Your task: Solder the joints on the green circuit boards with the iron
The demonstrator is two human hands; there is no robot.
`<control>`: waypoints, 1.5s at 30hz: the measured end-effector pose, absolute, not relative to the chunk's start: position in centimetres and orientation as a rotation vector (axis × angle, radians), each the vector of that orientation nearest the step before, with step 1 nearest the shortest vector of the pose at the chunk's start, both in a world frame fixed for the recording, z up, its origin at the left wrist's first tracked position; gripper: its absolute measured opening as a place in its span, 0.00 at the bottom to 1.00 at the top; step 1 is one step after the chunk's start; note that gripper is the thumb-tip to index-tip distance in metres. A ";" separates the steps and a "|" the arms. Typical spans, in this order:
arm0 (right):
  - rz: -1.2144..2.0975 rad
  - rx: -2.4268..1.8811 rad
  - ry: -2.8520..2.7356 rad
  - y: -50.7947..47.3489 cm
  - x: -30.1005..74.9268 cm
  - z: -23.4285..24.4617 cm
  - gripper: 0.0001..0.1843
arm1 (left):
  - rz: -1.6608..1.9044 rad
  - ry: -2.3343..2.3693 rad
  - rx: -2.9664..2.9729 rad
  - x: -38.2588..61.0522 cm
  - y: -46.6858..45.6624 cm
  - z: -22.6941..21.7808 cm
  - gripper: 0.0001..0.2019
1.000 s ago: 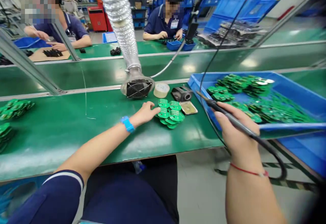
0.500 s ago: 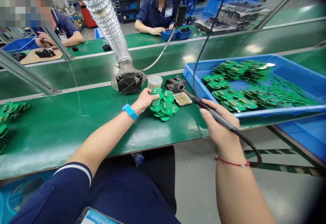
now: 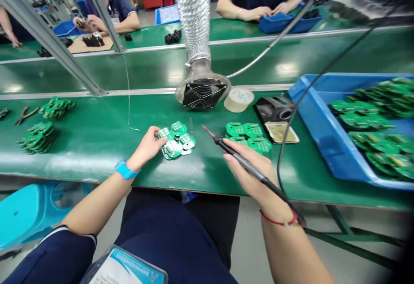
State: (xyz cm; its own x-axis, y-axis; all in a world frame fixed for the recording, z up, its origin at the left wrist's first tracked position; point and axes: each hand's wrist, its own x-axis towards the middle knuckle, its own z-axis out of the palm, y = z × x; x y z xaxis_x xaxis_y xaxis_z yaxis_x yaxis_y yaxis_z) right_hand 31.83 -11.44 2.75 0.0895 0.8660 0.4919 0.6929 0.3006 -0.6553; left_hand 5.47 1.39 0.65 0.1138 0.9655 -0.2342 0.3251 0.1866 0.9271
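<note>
My left hand (image 3: 148, 147) has its thumb and fingers closed on the left edge of a green circuit board (image 3: 173, 149) made of several rounded sections, low over the bench. In my right hand (image 3: 255, 174) is a soldering iron (image 3: 242, 160), held like a pen, its tip pointing left, a little to the right of that board. Behind the iron lies a stack of similar boards (image 3: 252, 131), partly covered by my right hand. Near that stack are a black iron stand (image 3: 274, 106) and a sponge tray (image 3: 282, 132).
A round whitish roll (image 3: 238, 100) stands beside a fume extractor fan (image 3: 204, 95) on a silver hose. At right, a blue bin (image 3: 336, 170) holds many boards. Board stacks (image 3: 39, 137) and pliers (image 3: 26, 115) lie at left. Solder wire (image 3: 129, 103) hangs down. Co-workers sit across.
The view has swung left. My left hand has moved left with a board, away from the stack. The soldering iron has come away from the stand towards the board.
</note>
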 end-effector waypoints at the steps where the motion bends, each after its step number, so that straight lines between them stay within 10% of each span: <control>1: 0.251 -1.423 -1.692 -10.8 31.1 2.5 0.18 | 0.776 1.431 1.388 4.9 1.3 0.8 0.13; 23: 0.164 -1.661 -1.357 -12.8 31.4 2.1 0.19 | 0.305 1.206 1.553 14.2 3.9 2.1 0.10; 32: 0.252 -1.604 -1.370 -12.9 31.2 0.8 0.19 | 0.583 1.263 2.157 2.5 6.6 5.0 0.12; 37: 0.289 -1.594 -1.378 -12.0 30.5 0.2 0.18 | 0.157 1.530 2.480 -6.2 9.1 3.1 0.22; 45: 0.329 -1.572 -1.333 -11.3 29.1 -0.5 0.18 | 0.210 1.478 2.629 -6.9 9.3 2.6 0.08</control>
